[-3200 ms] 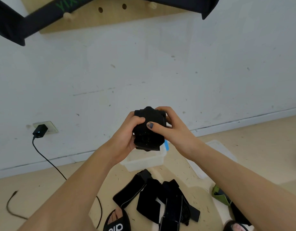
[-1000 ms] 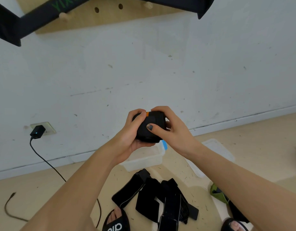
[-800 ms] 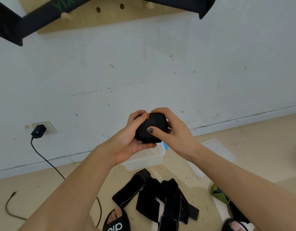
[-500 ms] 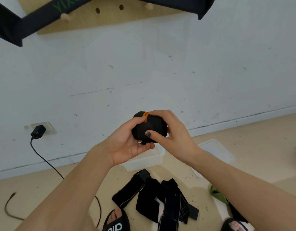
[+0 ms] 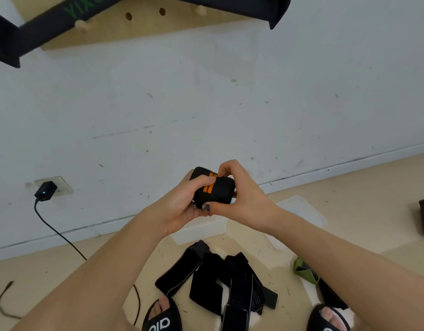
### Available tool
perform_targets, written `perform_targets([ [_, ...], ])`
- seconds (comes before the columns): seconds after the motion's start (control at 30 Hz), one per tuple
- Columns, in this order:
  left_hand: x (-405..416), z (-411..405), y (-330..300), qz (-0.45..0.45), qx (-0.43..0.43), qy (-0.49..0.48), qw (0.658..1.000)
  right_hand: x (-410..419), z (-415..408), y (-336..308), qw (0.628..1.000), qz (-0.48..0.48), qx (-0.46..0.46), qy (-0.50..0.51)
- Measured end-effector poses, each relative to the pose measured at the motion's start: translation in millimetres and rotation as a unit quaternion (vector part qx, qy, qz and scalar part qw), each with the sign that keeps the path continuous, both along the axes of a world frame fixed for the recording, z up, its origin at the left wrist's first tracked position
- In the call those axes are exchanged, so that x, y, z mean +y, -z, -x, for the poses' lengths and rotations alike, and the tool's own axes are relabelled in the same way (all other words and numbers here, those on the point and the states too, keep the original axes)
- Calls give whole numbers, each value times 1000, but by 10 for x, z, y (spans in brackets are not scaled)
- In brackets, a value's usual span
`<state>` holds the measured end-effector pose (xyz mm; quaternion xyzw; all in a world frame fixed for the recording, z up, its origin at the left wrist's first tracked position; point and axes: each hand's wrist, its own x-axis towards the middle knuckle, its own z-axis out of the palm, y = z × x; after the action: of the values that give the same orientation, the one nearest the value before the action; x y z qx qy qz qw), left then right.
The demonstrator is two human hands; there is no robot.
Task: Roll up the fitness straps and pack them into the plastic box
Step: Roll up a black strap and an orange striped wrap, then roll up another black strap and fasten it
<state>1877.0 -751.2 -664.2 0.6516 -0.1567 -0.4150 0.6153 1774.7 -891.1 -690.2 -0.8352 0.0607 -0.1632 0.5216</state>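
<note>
A rolled black fitness strap [image 5: 217, 189] with orange stripes is held at chest height in front of the wall. My left hand [image 5: 182, 206] cups it from below and the left, thumb across the top. My right hand [image 5: 242, 197] grips it from the right, thumb under it and fingers pinching its top edge. Below my hands the clear plastic box [image 5: 201, 229] stands on the floor, mostly hidden by them. Several loose black straps [image 5: 218, 280] lie in a pile on the floor between my feet.
The box's clear lid [image 5: 301, 209] lies on the floor to the right. A green strap [image 5: 304, 271] sits by my right arm. A charger [image 5: 45, 191] and cable hang from a wall socket at left. A pegboard [image 5: 144, 22] with a long black strap is overhead.
The roll has turned in my hands, so its orange stripes now face up. My right thumb has slid under it and my fingers now pinch the top.
</note>
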Motion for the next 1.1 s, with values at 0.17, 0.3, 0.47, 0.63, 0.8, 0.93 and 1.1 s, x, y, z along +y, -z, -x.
perform_targets([
  [0.17, -104, 94, 22, -49, -4, 80, 996, -127, 179, -27, 999, 22, 25, 42],
  [0.3, -189, 194, 111, -36, 22, 90, 995, -172, 351, 36, 997, 44, 37, 56],
  [0.47, -409, 529, 299, -9, 3, 89, 996, -334, 624, 133, 989, 83, 111, 51],
  [0.63, -609, 828, 660, -36, -56, 109, 992, -466, 851, 360, 966, 165, 187, 72],
  [0.8, -756, 931, 1046, -143, 34, 173, 974, -554, 1049, 848, 944, 199, 254, 61],
  [0.93, -830, 932, 1525, -245, 4, 221, 944, -810, 1209, 1322, 885, 296, 360, 7],
  [1.1, -659, 844, 2309, -331, -26, 183, 925, -992, 1200, 2055, 851, 301, 429, 20],
])
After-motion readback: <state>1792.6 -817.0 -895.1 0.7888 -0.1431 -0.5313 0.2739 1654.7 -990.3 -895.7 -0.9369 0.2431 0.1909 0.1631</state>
